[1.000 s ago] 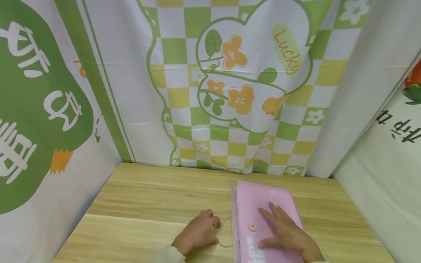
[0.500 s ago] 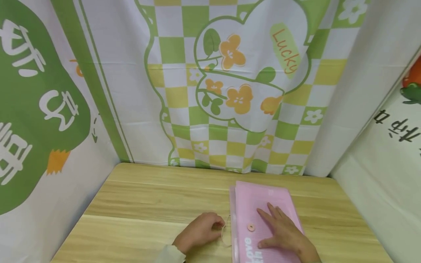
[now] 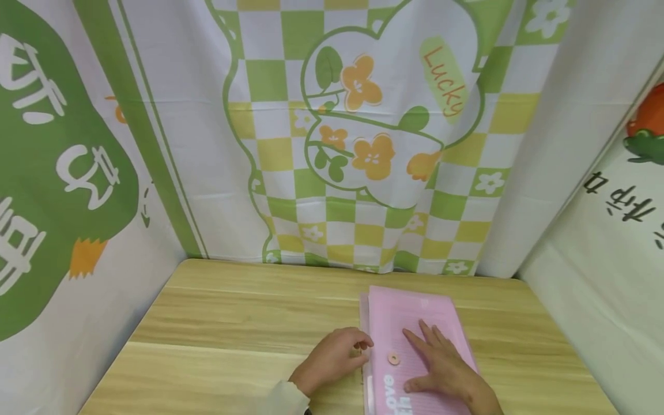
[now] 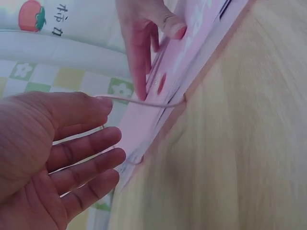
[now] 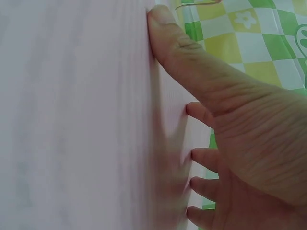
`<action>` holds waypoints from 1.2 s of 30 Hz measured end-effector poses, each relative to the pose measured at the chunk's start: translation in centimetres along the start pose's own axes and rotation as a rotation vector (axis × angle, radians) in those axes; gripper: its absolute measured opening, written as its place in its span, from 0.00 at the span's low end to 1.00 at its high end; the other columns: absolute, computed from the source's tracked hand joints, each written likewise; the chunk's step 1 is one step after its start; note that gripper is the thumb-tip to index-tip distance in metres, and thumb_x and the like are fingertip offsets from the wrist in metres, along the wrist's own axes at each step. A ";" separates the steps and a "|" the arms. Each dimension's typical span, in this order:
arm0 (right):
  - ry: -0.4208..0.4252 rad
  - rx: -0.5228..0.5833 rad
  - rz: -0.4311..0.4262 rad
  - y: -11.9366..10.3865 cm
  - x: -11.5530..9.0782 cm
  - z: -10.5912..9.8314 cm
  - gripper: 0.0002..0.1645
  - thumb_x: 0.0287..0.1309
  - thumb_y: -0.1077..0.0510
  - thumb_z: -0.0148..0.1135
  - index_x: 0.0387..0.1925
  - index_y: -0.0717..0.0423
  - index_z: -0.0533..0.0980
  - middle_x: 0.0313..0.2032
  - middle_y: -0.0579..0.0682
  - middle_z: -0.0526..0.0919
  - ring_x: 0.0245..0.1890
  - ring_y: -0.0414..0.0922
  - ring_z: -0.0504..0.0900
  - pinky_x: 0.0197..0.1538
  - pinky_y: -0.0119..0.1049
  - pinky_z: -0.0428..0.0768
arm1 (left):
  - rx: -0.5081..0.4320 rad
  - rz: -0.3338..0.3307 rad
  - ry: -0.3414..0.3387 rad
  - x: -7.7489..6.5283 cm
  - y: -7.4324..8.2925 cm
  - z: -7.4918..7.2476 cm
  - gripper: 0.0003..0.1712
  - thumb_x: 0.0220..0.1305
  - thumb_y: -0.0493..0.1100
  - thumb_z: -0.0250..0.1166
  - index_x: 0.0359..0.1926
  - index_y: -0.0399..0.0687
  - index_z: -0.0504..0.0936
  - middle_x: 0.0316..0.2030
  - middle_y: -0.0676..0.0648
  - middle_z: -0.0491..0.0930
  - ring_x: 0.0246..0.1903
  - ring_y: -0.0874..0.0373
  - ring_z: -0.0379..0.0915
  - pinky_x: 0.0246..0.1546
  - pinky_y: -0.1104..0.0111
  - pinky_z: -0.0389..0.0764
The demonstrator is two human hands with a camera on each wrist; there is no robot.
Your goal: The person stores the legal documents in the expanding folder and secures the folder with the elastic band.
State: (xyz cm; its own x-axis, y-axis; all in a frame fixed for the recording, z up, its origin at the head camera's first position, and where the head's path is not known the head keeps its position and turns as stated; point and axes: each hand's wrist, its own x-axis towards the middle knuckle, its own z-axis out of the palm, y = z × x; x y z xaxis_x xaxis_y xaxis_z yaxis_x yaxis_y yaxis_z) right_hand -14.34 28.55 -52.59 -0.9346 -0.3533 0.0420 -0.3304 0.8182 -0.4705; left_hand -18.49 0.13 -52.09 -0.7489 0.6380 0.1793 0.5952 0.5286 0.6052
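A pink document folder (image 3: 399, 305) with white lettering lies on the table, and a small round button (image 3: 393, 358) sits on its cover. From the folder's left edge runs a thin cord (image 4: 153, 104), drawn taut in the left wrist view. My left hand (image 3: 334, 354) pinches that cord between thumb and index finger, the other fingers loosely bent, just beside and above the folder's edge. Spread across the cover, my right hand (image 3: 441, 369) presses with its fingertips and thumb. The palm arches above the surface in the right wrist view.
The wooden table (image 3: 233, 323) extends to both sides of the folder. A checked curtain (image 3: 368, 230) hangs along the back edge. Printed cloth stands at the left (image 3: 67, 202) and right (image 3: 612, 276) sides.
My left hand has moved right, from beside the loose cord loop to the folder's edge, with the cord now pinched. The right hand stays spread on the folder.
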 end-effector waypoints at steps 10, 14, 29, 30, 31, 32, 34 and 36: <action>-0.023 0.019 0.004 0.2 0.1 0.2 0.69 0.35 0.30 0.80 0.75 0.59 0.65 0.74 0.77 0.52 0.70 0.82 0.47 0.65 0.78 0.48 | 0.041 0.046 0.000 1.0 0.9 2.0 0.08 0.62 0.38 0.71 0.43 0.49 0.89 0.34 0.60 0.80 0.34 0.72 0.71 0.39 0.80 0.74; -0.036 0.018 -0.002 0.0 0.1 -0.1 0.69 0.36 0.31 0.80 0.75 0.60 0.65 0.73 0.78 0.52 0.70 0.82 0.47 0.65 0.78 0.49 | 0.081 0.041 0.004 1.6 1.2 2.4 0.06 0.59 0.39 0.72 0.38 0.53 0.88 0.29 0.62 0.76 0.30 0.72 0.67 0.34 0.80 0.70; -0.042 0.031 0.001 -0.1 0.3 0.1 0.69 0.36 0.31 0.80 0.75 0.61 0.65 0.73 0.78 0.52 0.70 0.82 0.47 0.64 0.80 0.48 | 0.209 0.028 -0.019 3.2 1.2 3.2 0.06 0.53 0.37 0.74 0.33 0.53 0.89 0.24 0.62 0.72 0.26 0.70 0.65 0.30 0.77 0.69; -0.040 0.030 0.000 0.0 0.3 0.1 0.69 0.36 0.31 0.80 0.75 0.61 0.65 0.73 0.79 0.52 0.69 0.82 0.47 0.63 0.80 0.48 | 0.224 0.024 -0.024 3.3 1.2 3.3 0.06 0.53 0.38 0.74 0.33 0.53 0.89 0.25 0.62 0.73 0.27 0.70 0.66 0.31 0.77 0.70; -0.039 0.030 -0.001 0.0 0.3 0.0 0.69 0.36 0.32 0.81 0.74 0.61 0.65 0.73 0.79 0.52 0.69 0.82 0.47 0.63 0.80 0.48 | 0.235 0.019 -0.028 3.5 1.3 3.3 0.06 0.53 0.38 0.74 0.33 0.53 0.89 0.25 0.62 0.74 0.27 0.70 0.67 0.31 0.77 0.71; -0.040 0.029 -0.002 -0.1 0.4 0.0 0.69 0.36 0.32 0.81 0.74 0.61 0.65 0.73 0.79 0.52 0.69 0.83 0.47 0.63 0.80 0.49 | 0.249 0.013 -0.032 3.6 1.4 3.3 0.06 0.53 0.38 0.75 0.32 0.53 0.89 0.25 0.61 0.76 0.27 0.70 0.68 0.31 0.77 0.72; -0.043 0.037 0.001 -0.1 0.4 0.0 0.68 0.36 0.33 0.81 0.74 0.62 0.65 0.73 0.79 0.52 0.69 0.83 0.46 0.63 0.81 0.48 | 0.283 0.009 -0.037 3.9 1.7 3.4 0.05 0.53 0.38 0.76 0.31 0.53 0.89 0.26 0.61 0.78 0.28 0.70 0.69 0.32 0.77 0.73; -0.047 0.043 0.006 -0.2 0.2 -0.1 0.68 0.36 0.33 0.81 0.74 0.62 0.65 0.73 0.79 0.51 0.69 0.83 0.46 0.63 0.81 0.48 | 0.314 0.008 -0.033 4.2 2.1 3.5 0.06 0.52 0.38 0.76 0.30 0.54 0.89 0.27 0.60 0.79 0.28 0.69 0.71 0.33 0.76 0.74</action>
State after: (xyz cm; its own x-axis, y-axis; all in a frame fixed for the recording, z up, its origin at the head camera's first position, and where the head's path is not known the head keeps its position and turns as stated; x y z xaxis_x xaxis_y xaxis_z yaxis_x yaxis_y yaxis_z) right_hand -14.52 28.40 -52.39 -0.9289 -0.3703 -0.0013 -0.3182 0.8001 -0.5085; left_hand -19.36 5.82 -52.81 -0.7372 0.6576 0.1550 0.6655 0.6673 0.3342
